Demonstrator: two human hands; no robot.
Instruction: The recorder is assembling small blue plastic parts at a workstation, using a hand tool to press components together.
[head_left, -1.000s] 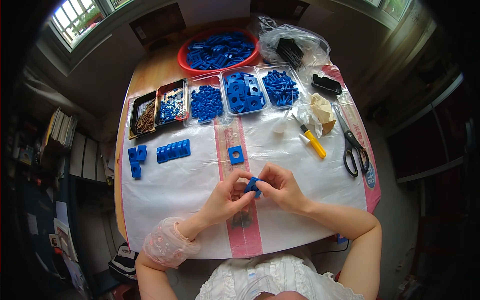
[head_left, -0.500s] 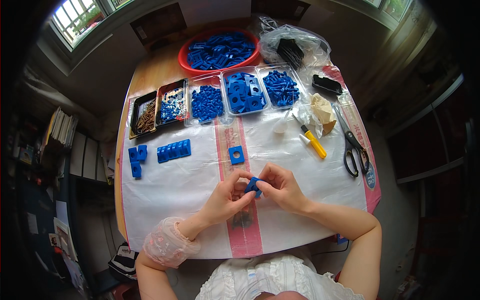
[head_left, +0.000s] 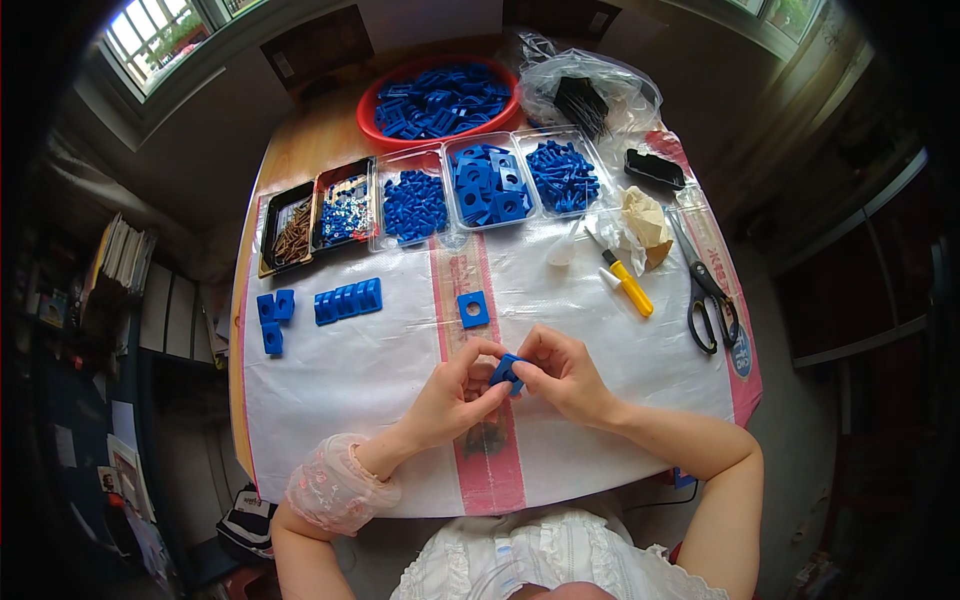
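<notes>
Between both hands, over the pink stripe of the table cover, is a small blue plastic part (head_left: pixel 507 371), partly hidden by fingers. My left hand (head_left: pixel 462 394) is closed on its left side with thumb and forefinger. On its right side, my right hand (head_left: pixel 562 374) pinches the same part. Just beyond the hands lies a square blue plastic piece (head_left: pixel 484 311) with a round hole. Farther left are a row of blue plastic parts (head_left: pixel 348 301) set side by side and a small group of blue holed pieces (head_left: pixel 271 338).
Along the back stand a tray of screws (head_left: pixel 283 262), a tray of small metal and blue bits (head_left: pixel 345 212), and clear boxes of blue parts (head_left: pixel 415 207). Behind is a red basin (head_left: pixel 369 121). At right lie a yellow-handled tool (head_left: pixel 634 293), scissors (head_left: pixel 703 320) and crumpled paper (head_left: pixel 647 217).
</notes>
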